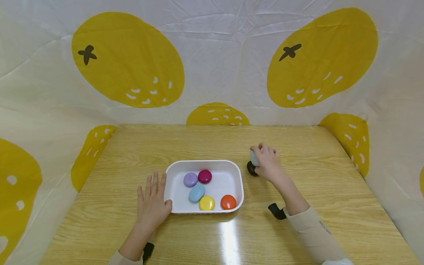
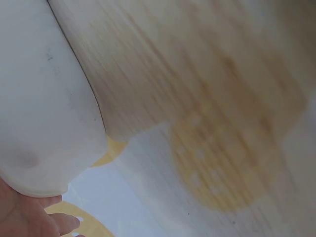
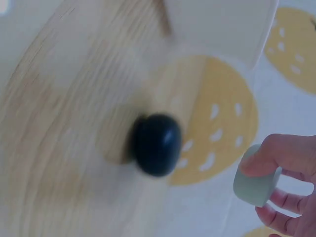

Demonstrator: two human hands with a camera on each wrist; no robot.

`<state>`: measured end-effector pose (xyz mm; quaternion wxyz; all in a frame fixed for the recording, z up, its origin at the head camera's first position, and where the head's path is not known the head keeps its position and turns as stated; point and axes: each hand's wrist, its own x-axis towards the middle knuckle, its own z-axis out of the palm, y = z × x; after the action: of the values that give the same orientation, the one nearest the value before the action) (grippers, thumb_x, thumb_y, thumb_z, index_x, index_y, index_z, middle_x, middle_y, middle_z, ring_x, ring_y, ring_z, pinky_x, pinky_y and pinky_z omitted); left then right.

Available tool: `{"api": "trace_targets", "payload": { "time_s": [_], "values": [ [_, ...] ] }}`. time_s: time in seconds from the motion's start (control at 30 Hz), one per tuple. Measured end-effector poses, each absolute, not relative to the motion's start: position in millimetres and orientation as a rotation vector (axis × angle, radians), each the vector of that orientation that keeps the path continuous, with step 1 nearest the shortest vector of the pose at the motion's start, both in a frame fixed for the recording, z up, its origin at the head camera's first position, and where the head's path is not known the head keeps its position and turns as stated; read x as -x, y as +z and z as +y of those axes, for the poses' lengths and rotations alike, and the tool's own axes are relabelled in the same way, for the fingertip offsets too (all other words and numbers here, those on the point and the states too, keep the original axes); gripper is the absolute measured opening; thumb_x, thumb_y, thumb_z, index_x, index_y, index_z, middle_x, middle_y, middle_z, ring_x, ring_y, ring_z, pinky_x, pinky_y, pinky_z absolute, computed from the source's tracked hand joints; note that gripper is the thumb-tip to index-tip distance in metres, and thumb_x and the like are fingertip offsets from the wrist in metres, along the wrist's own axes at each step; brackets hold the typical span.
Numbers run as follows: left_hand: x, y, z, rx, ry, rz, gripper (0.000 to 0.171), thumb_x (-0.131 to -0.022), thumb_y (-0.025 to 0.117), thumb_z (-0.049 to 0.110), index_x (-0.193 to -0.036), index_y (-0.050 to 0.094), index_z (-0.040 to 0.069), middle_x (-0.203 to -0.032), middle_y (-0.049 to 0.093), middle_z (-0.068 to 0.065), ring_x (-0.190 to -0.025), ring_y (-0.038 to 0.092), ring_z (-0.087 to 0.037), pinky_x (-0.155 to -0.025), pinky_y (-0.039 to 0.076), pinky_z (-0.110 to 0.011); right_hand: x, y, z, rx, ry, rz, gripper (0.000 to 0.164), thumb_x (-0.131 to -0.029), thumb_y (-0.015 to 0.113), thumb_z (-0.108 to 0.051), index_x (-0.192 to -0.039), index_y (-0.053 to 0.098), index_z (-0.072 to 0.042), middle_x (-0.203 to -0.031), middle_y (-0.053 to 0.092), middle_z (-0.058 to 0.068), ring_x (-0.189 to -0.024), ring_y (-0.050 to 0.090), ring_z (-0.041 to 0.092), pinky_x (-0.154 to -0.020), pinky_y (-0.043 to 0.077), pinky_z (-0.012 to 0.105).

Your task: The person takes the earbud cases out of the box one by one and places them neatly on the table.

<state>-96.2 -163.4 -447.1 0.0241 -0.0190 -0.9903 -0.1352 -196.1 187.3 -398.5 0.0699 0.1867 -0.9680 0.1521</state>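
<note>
Pale green piece (image 1: 254,158) tilted in right hand (image 1: 269,164).

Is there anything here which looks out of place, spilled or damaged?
I see nothing spilled or damaged. The black stone may seem out of place: it lies on the table, outside the tray, while five stones lie inside. The right hand holds a pale stone near it.
</note>
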Motion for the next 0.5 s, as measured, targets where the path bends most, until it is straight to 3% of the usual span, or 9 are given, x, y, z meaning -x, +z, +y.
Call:
{"api": "trace_targets", "payload": {
  "time_s": [0.33, 0.5],
  "values": [
    [96.7, -448.0, -163.4, 0.056, -0.409, -3.064, 0.077, -0.077, 0.050, 0.019, -0.146, 0.019, 0.007, -0.151, 0.009, -0.019, -0.138, 0.005, -0.037, -0.106, 0.004, -0.062, 202.5, -428.5, 232.4, -0.375, 0.442, -3.055, 0.062, -0.068, 0.075, -0.002, -0.123, 0.046, 0.002, -0.110, 0.039, 0.025, -0.097, 0.039, 0.044, -0.077, 0.027, 0.053],
    [97.1, -448.0, -163.6, 0.044, -0.427, -3.073, 0.077, -0.078, 0.050, 0.019, -0.147, 0.018, 0.008, -0.152, 0.008, -0.019, -0.138, 0.003, -0.037, -0.106, 0.002, -0.061, 205.8, -440.7, 237.5, -0.349, 0.447, -3.134, 0.061, -0.068, 0.073, -0.003, -0.123, 0.047, 0.002, -0.111, 0.038, 0.026, -0.096, 0.041, 0.043, -0.078, 0.026, 0.053]
  ]
}}
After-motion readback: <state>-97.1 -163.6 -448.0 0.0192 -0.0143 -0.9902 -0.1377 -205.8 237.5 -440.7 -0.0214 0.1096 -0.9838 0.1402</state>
